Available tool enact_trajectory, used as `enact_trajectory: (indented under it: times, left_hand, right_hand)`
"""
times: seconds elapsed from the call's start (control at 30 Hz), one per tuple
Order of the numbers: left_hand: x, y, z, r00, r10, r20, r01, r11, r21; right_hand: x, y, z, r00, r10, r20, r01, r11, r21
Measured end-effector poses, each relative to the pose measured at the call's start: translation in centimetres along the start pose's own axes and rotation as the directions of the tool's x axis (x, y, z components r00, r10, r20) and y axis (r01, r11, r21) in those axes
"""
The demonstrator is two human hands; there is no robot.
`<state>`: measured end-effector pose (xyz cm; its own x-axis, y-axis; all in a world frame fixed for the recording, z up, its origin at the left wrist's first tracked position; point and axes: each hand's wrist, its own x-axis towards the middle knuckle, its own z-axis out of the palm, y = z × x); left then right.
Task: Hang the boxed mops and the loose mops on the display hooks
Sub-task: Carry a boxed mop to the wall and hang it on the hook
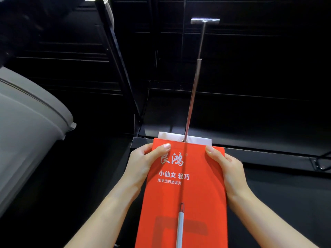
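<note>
- Stood at far left: a grey bucket (26, 122), well apart from the hands.
- Gripped the red mop box (184, 194) at its upper left edge: left hand (143, 161), thumb across the front.
- Clasped the opposite edge: right hand (227, 163).
- Ran through the box's top hole: a metal display hook (194, 86).

both hands grip red mop box (186, 190) at its upper corners: left hand (143, 161), right hand (227, 165). metal display hook (194, 83) meets the box's white top tab (197, 139). grey bucket (26, 126) at left, dark shelving (259, 68) behind.
</note>
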<state>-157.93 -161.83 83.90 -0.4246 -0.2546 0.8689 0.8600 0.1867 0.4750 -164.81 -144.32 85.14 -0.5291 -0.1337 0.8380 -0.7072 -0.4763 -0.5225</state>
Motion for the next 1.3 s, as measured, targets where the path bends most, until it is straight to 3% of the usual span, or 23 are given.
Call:
enact_trajectory:
  times: [0.93,1.3]
  left_hand:
    - [2.3,-4.6,-0.1,0.991,-0.135,-0.014,0.133,0.987,-0.089]
    - [0.7,-4.0,-0.5,0.989,-0.148,0.017,0.148,0.989,0.006]
  right_hand:
    - [2.5,4.3,-0.7,0.998,0.051,-0.025,-0.052,0.998,-0.046]
    - [0.9,3.3,-1.2,0.997,0.076,0.028,-0.071,0.985,-0.156]
